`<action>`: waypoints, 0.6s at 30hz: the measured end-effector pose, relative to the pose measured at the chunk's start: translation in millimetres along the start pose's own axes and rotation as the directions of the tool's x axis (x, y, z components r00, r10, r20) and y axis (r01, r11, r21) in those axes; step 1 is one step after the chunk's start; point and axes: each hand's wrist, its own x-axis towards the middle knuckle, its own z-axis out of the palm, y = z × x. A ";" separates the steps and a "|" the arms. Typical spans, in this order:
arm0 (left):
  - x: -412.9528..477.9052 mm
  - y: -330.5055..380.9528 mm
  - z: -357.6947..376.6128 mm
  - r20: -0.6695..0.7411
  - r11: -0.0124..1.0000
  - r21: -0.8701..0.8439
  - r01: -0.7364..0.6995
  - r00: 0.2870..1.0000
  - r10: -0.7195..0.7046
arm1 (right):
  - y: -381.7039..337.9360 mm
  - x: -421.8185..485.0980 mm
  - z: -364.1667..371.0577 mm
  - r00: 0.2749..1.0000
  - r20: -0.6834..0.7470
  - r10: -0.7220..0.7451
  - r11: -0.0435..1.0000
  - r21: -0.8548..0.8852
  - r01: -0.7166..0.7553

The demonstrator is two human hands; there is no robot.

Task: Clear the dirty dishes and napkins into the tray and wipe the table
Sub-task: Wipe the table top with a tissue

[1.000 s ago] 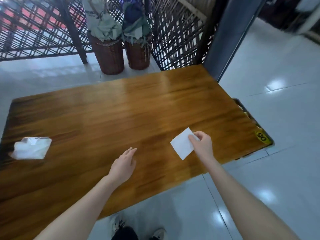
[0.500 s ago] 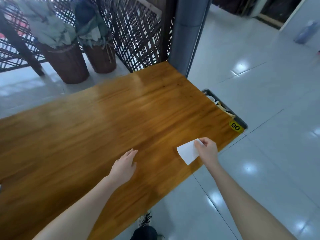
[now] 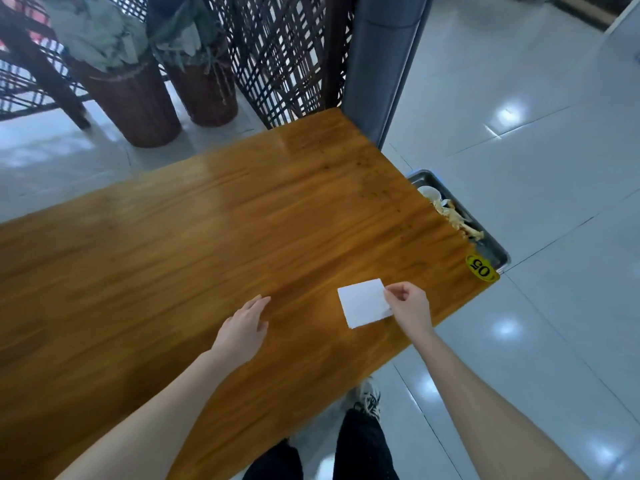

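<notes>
Wood-grain table [image 3: 207, 237] was seen filling most of the view, w/ pale glossy floor tiles [image 3: 519, 133] round it. 2 hands were counted, both reached out over the tabletop toward its near right corner. R hand [image 3: 410, 306] was curled, thumb and fingers pinched on the right edge of 1 white folded napkin [image 3: 363, 303]. The napkin was held roughly flat, on or just above the wood; which could not be told. L hand [image 3: 242, 327] was held palm down to the left of the napkin and apart from it, fingers straight and close together, nothing gripped. Whether it touched the wood could not be told. Both forearms [image 3: 156, 410] were bare, stretched in from the bottom edge.

1 yellow oval sticker [image 3: 482, 268] marked "05" was stuck at the table's right corner, near the R hand. 1 metal tray [image 3: 498, 251] was seen just beyond the table's right end, lower than the top and partly hidden by it. 1 white cup [image 3: 430, 194] and a heap of yellowish scraps [image 3: 453, 216] were lying in it. Napkin was not yet in the tray.

Farther back, 2 dark woven planters [image 3: 135, 105] w/ grey-green leaves were stood on the floor, beside 1 dark lattice screen [image 3: 284, 53] and 1 grey pillar [image 3: 381, 64] at the table's far corner. 1 shoe [image 3: 369, 398] and 2 dark trouser legs [image 3: 360, 445] were seen below the near table edge.
</notes>
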 end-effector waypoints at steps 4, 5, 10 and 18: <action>9.8 22.1 7.1 -0.030 0.995 -0.026 0.094 0.995 -0.095 | 5.4 28.2 2.9 0.989 0.100 -0.108 0.973 -0.193 0.125; 11.7 28.4 10.0 -0.039 0.993 -0.028 0.119 0.992 -0.120 | 6.3 34.4 3.7 0.979 0.133 -0.152 0.943 -0.277 0.184; 17.9 61.6 26.2 -0.059 0.969 -0.068 0.236 0.969 -0.240 | 7.2 46.6 15.1 0.777 0.459 -0.431 0.648 -0.442 0.620; 14.0 96.3 45.8 -0.150 0.935 -0.136 0.327 0.926 -0.346 | 23.2 51.5 18.6 0.426 0.713 -0.557 0.370 -0.247 0.896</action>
